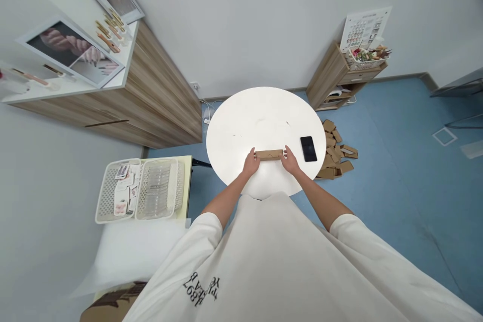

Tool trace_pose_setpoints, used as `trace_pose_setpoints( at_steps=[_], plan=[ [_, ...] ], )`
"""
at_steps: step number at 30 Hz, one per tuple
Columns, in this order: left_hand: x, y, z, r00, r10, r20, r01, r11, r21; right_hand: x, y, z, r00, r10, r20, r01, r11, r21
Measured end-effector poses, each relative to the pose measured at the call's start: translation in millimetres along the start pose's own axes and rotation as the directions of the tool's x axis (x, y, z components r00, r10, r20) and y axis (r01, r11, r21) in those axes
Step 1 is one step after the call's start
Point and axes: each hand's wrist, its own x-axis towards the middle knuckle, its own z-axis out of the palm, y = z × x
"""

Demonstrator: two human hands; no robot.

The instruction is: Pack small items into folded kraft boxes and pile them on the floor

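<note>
A small brown cardboard box (269, 155), long and narrow, is held level at the near side of the round white table (260, 115). My left hand (251, 162) grips its left end, and my right hand (289, 161) grips its right end. Fingers of both hands are curled round the ends, with the far fingertips showing. The long side facing me shows a small curved notch in the middle. Whether the box rests on the table or hangs just above it, I cannot tell. To the right of my right hand lies a black phone (308, 149).
Several cardboard boxes (334, 153) lie heaped on the blue floor right of the table. White baskets (118, 191) with cards and clear plastic pieces stand at left, beside white wrapping sheet (136, 246). A wooden cabinet (162, 90) and a small drawer unit (328, 78) stand behind.
</note>
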Motion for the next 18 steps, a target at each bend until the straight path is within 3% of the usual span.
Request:
trace_pose_setpoints(
  at_steps=[5,8,12,18],
  plan=[
    [-13.2,-6.6,-3.3,0.997,-0.032,0.076,0.035,0.999,-0.036,-20.5,-0.2,9.8,0.998,0.039,-0.041,-0.041,0.998,-0.057],
    [-28.0,-21.6,-0.3,0.989,-0.052,0.139,0.053,0.999,-0.007,-42.4,7.8,18.5,0.992,0.114,-0.048,-0.119,0.987,-0.106],
    [-41.7,-49.0,10.4,0.967,-0.092,0.236,0.086,0.996,0.035,-69.3,20.7,32.9,0.979,0.203,0.030,-0.199,0.976,-0.089],
    [-45.8,-72.1,16.6,0.971,-0.094,0.221,0.084,0.995,0.058,-87.7,26.5,45.4,0.971,0.237,0.006,-0.237,0.971,-0.017]
  ],
)
